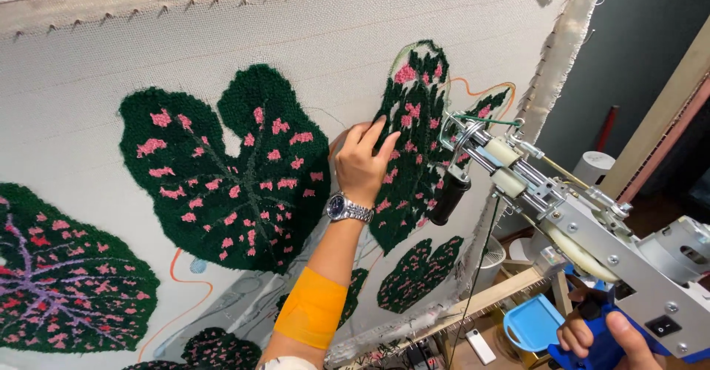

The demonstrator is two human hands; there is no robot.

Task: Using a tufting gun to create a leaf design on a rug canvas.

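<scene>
Right now the tufting gun point(592, 237) is up at the right side of the stretched cloth point(310, 44), with its needle tip at a dark green leaf with pink spots point(414, 140). It looks heavy and hard, all metal, so its blue handle is the best place to hold it. The right hand point(599, 337) has a tight grip on that handle, low down. The left hand point(362, 164) is flat and loose, holding nothing, fingers pressing the soft fluffy yarn of the leaf. A bigger leaf point(222, 170) sits to the left. A silver watch point(347, 209) and an orange band point(314, 307) are on that arm.
</scene>
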